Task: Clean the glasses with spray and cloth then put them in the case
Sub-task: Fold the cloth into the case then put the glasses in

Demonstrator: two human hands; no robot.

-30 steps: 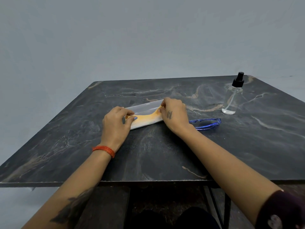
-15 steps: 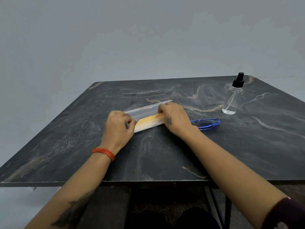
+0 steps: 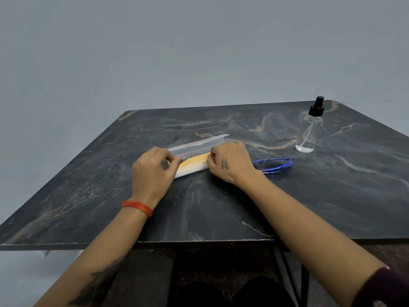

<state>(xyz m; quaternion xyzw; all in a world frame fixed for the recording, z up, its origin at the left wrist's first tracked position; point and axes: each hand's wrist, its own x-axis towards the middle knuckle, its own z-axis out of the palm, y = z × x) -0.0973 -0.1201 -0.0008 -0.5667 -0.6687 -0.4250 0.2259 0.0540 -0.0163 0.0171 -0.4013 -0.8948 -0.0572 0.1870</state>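
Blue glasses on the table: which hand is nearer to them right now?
Right. The right hand sits at the case's right end, its wrist just beside the blue glasses. The left hand holds the case's far end, farther away.

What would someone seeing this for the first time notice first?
Both hands meet at mid-table on a translucent case, its lid raised over an orange cloth: the left hand and the right hand grip its ends. Blue glasses lie just right, and a spray bottle stands behind them.
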